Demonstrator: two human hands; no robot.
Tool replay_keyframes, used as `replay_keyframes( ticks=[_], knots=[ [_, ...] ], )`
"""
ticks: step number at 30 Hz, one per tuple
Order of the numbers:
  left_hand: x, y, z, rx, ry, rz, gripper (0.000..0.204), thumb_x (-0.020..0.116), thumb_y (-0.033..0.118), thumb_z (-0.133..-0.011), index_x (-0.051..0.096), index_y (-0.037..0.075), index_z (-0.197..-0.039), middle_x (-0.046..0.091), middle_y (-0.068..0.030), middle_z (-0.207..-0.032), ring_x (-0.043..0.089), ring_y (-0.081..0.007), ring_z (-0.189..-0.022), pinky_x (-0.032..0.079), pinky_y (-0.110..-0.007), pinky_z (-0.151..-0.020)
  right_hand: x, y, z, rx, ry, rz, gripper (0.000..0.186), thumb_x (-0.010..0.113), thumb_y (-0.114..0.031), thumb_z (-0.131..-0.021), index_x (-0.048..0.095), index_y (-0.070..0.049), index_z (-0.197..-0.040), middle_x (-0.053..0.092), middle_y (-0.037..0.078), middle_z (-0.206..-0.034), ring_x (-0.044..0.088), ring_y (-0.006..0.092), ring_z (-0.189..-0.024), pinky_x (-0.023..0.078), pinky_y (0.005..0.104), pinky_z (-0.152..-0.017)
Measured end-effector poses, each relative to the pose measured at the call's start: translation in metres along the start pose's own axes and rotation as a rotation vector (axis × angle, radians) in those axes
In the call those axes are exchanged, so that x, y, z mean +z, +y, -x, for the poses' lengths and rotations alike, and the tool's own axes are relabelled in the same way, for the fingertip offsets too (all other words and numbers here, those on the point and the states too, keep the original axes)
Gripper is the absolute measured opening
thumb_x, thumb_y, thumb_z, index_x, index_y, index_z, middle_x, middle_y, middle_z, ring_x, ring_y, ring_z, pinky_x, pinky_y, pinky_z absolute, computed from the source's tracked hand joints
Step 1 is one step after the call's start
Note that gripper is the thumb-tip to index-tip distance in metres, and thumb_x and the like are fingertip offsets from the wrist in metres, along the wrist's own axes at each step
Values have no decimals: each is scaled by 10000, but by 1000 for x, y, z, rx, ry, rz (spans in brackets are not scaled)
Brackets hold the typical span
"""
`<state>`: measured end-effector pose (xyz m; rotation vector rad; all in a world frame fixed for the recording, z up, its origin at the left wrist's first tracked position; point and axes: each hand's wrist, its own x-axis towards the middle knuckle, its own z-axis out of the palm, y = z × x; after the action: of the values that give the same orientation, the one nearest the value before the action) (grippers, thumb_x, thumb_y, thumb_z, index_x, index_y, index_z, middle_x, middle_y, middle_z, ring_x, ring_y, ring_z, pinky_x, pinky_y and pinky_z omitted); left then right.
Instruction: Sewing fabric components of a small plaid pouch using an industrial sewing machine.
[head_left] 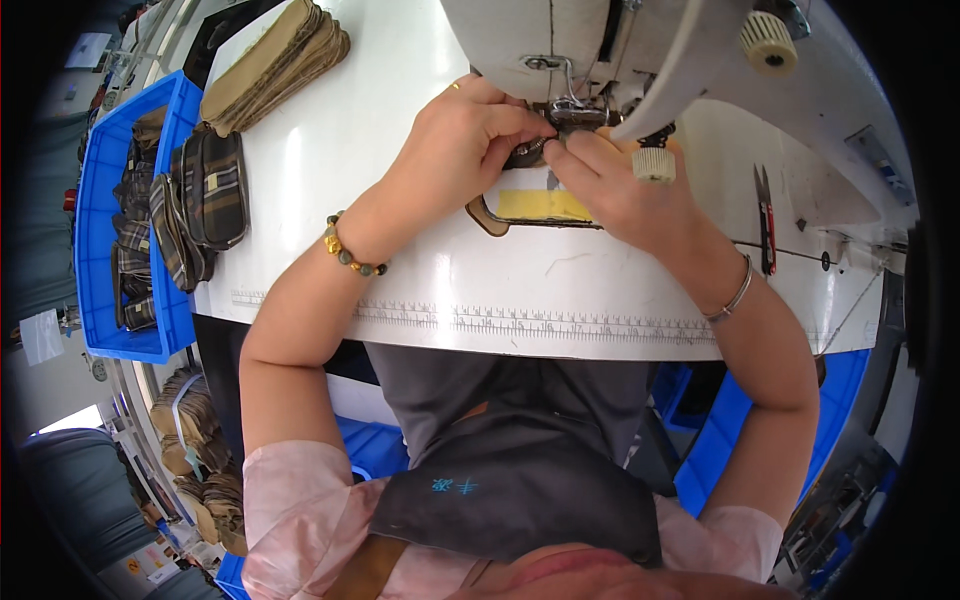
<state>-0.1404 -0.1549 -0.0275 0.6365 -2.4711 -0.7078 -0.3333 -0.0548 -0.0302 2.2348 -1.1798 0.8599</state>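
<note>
My left hand (455,135) and my right hand (630,185) meet under the head of a white sewing machine (660,60), just in front of its presser foot (580,112). The fingertips of both are pinched together on a small dark piece of fabric (524,157), mostly covered by the fingers. Its exact shape I cannot make out. Below the fingertips lies a yellow strip (545,206) on the machine bed, with a brown-edged piece (486,216) at its left.
A pair of red-handled thread snips (767,220) lies to the right. At the left stand plaid pouches (210,190) beside a blue crate (95,230) holding more. A stack of tan pieces (275,65) sits far left. A printed ruler (480,324) runs along the table's front.
</note>
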Motion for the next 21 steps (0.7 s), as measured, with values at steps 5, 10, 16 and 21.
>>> replay_keyframes(
  ticks=[5,10,16,21],
  knots=[
    [-1,2,-3,38,23,-23,267,681,-38,-775,797,121,-955,695,-76,-928,657,-287,-907,561,-374,-795,4,1,3,-49,44,84,77,674,-78,-712,609,-100,-747,510,-19,-682,557,160,-528,456,298,-446],
    [-3,2,-3,70,30,-107,249,684,-30,-789,799,117,-954,698,-80,-927,662,-280,-890,562,-371,-785,3,1,7,-27,-120,182,240,708,-124,-731,703,-115,-971,606,-40,-856,646,98,-725,528,251,-570],
    [-4,2,-4,86,36,-117,188,694,3,-815,796,100,-940,697,-78,-908,664,-283,-870,562,-367,-779,7,3,9,-60,-104,220,118,677,-85,-751,606,-109,-843,471,-40,-697,552,104,-600,408,260,-470],
    [-18,6,0,2,-105,99,240,719,57,-772,751,98,-1007,658,-76,-998,650,-276,-901,563,-369,-777,-5,5,6,-47,-263,111,209,673,-93,-772,632,-105,-976,533,-35,-808,613,111,-732,477,256,-572]
  ],
)
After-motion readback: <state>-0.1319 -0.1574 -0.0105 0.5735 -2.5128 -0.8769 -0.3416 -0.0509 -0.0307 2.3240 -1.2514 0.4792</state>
